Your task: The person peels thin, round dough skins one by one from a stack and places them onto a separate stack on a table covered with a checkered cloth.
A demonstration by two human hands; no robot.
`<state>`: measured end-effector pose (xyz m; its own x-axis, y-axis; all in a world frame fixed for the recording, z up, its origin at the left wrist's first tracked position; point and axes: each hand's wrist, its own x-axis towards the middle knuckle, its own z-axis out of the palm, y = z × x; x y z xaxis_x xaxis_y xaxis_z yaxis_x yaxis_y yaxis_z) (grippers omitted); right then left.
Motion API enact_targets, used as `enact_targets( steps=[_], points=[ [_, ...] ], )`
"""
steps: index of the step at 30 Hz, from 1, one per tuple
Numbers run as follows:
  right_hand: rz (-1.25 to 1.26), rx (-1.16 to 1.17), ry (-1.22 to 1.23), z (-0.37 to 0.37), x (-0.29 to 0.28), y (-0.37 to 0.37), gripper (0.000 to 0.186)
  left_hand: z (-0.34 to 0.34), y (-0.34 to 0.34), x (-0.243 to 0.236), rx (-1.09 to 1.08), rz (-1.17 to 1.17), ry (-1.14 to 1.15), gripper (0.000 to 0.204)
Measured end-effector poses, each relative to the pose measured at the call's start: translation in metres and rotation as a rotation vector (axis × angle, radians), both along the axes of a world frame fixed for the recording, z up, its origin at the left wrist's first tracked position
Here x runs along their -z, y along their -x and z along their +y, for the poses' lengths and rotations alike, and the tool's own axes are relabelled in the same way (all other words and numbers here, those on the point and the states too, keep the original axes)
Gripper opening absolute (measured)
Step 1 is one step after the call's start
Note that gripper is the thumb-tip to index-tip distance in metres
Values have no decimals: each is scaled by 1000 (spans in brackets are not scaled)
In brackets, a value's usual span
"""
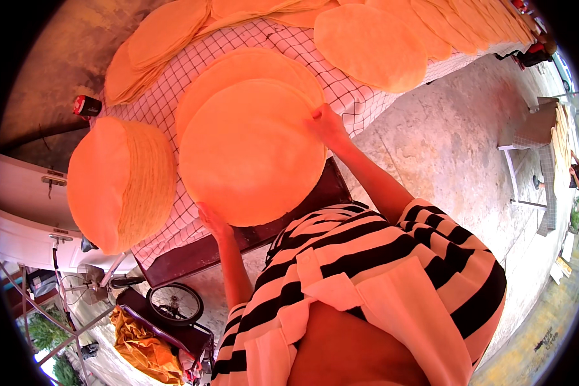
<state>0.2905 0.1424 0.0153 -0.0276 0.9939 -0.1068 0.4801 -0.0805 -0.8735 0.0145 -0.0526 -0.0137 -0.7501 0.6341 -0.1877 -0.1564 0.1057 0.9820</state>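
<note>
A large, thin round flatbread lies or hangs in front of me, over another round flatbread on the checked cloth. My right hand grips its right edge, with fingers bent around the rim. At its lower left edge, my left hand pinches the rim; part of those fingers is hidden by the sheet. To the left stands a thick stack of flatbreads, its layered edges facing right. I cannot tell whether the held flatbread is lifted fully off the one beneath.
More overlapping flatbreads spread across the table's far side. The checked cloth covers the table. A red and black can stands by the left edge. A wheel and orange sheeting are below left. Another table stands far right.
</note>
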Motion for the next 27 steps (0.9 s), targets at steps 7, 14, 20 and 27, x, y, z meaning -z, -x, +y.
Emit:
enact_targets(
  steps=[7, 14, 20, 27],
  points=[
    [-95, -105, 3, 2, -15, -6, 29, 0, -6, -2, -46, 21, 42, 60],
    [36, 39, -323, -3, 15, 4, 18, 0, -5, 1, -40, 27, 34, 55],
    [108, 104, -165, -2, 19, 8, 16, 2, -12, -5, -64, 17, -5, 55],
    [195, 200, -112, 0, 30, 11, 25, -6, -8, 12, -28, 37, 74, 41]
  ],
)
